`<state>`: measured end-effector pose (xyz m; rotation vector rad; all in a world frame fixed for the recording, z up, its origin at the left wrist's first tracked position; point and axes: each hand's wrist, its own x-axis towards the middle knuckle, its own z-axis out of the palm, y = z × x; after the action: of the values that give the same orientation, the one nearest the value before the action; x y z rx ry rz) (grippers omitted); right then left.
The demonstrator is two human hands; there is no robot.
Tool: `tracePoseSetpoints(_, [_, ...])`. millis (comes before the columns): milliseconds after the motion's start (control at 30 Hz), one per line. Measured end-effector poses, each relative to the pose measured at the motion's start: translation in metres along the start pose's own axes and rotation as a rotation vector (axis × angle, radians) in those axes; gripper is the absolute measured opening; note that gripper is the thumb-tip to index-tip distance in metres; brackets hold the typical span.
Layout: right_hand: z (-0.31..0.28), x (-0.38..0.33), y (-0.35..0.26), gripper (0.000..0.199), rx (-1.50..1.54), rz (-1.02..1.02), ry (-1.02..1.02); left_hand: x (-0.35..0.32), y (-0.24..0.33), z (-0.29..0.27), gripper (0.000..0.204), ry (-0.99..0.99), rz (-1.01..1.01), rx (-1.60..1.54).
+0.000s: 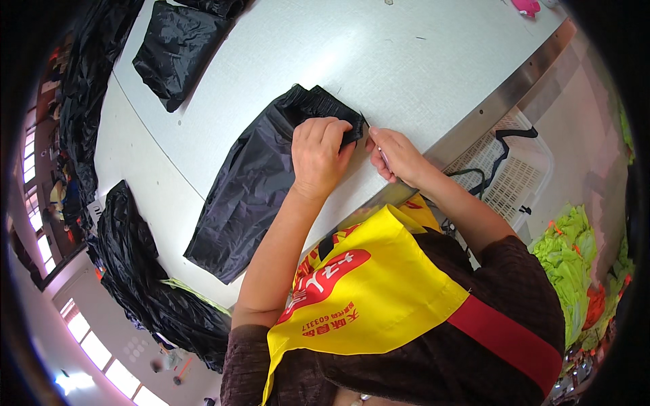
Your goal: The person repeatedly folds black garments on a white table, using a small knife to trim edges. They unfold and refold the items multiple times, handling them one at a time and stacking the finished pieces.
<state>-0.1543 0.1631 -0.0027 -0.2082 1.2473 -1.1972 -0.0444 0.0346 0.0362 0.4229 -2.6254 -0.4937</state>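
A folded black garment of thin shiny cloth lies slantwise on the white table, its gathered elastic edge at the far end. My left hand is closed on the corner of that edge, thumb and fingers pinching the cloth. Just to its right, my right hand is closed around what look like small thread snips. A pale handle shows between the fingers, and a thin dark point reaches toward the garment's corner. Most of the tool is hidden in the hand.
Another folded black garment lies at the table's far left. Black cloth hangs over the left edge. Beyond the metal-trimmed right edge stands a white plastic basket with black strips. Bright green cloth is heaped at the right.
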Motion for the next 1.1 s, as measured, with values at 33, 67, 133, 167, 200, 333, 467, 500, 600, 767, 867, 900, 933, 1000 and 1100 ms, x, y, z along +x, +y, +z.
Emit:
tracePoseSetpoints(33, [-0.001, 0.000, 0.001, 0.037, 0.019, 0.003, -0.015, 0.000, 0.000, 0.000, 0.031, 0.000, 0.003, -0.001])
tracePoseSetpoints(67, [-0.002, 0.000, 0.002, 0.037, 0.039, 0.006, -0.030, 0.000, 0.000, 0.000, 0.031, -0.001, 0.006, -0.001])
tracePoseSetpoints(133, [-0.007, -0.001, 0.000, 0.037, 0.051, 0.008, -0.017, 0.001, 0.000, 0.000, 0.030, 0.003, 0.014, -0.001])
tracePoseSetpoints(167, [-0.009, -0.001, -0.002, 0.038, 0.046, 0.007, 0.011, 0.001, 0.001, 0.000, 0.029, 0.005, 0.017, -0.001])
tracePoseSetpoints(200, [-0.012, -0.002, -0.006, 0.039, 0.038, 0.005, 0.036, 0.000, 0.000, 0.000, 0.030, 0.002, 0.016, 0.004])
tracePoseSetpoints(333, [-0.041, 0.008, -0.031, 0.034, -0.653, -0.306, 0.495, -0.006, -0.002, -0.007, 0.033, 0.055, 0.034, 0.002])
tracePoseSetpoints(467, [-0.082, 0.014, -0.057, 0.034, -1.339, -0.385, 0.890, -0.035, -0.008, -0.037, 0.035, 0.081, -0.033, 0.030])
tracePoseSetpoints(500, [-0.090, 0.016, -0.060, 0.033, -1.372, -0.430, 0.953, -0.054, -0.016, -0.048, 0.034, 0.081, -0.089, 0.064])
tracePoseSetpoints(600, [-0.101, 0.012, -0.067, 0.037, -1.549, -0.376, 1.047, -0.119, -0.051, -0.088, 0.034, 0.103, -0.283, 0.233])
tracePoseSetpoints(767, [-0.038, 0.015, -0.062, 0.046, -1.370, -0.886, 0.826, -0.262, -0.118, -0.153, 0.029, 0.165, -0.660, 0.566])
tracePoseSetpoints(867, [0.081, 0.007, -0.050, 0.048, -0.975, -0.722, 0.444, -0.327, -0.156, -0.189, 0.029, 0.232, -0.765, 0.677])
tracePoseSetpoints(900, [0.105, 0.012, -0.043, 0.050, -1.083, -0.712, 0.440, -0.336, -0.159, -0.200, 0.029, 0.253, -0.778, 0.688])
tracePoseSetpoints(933, [0.121, 0.017, -0.042, 0.052, -1.273, -0.569, 0.458, -0.336, -0.160, -0.207, 0.028, 0.242, -0.746, 0.772])
tracePoseSetpoints(1000, [0.133, 0.041, -0.038, 0.051, -1.479, -0.410, 0.462, -0.337, -0.164, -0.216, 0.030, 0.247, -0.743, 0.717])
tracePoseSetpoints(1100, [0.123, 0.056, -0.042, 0.045, -1.341, -0.376, 0.333, -0.334, -0.172, -0.226, 0.031, 0.219, -0.720, 0.619])
